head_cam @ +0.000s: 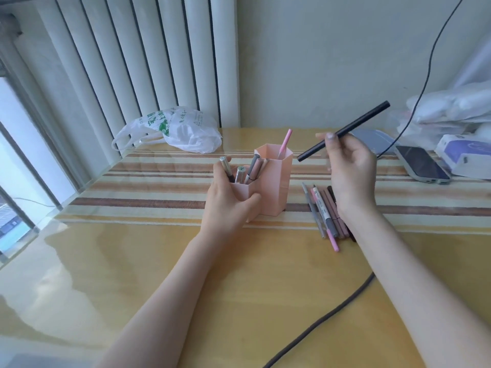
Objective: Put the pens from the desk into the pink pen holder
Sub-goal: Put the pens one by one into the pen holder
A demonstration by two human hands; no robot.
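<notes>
Hands: left hand (228, 197) grips the low cell of the holder (273, 181), likely to steady it; right hand (348, 166) pinches a black pen (345, 131) at its middle, raised and tilted, lower end toward the holder
Hold: the slant probably lines the tip up with the tall cell; the pen is clear of the rim, not yet in
Holder: pink, two hexagonal cells, one tall and one low, standing on the desk (239, 261)
Pens inside: one pink pen (284, 143) in the tall cell; about four in the low cell, partly hidden by the fingers
Loose pens (328, 213): five or six side by side on the desk, just right of the holder, partly under the right wrist; exact count unclear
Progress: roughly half done, by my judgement
</notes>
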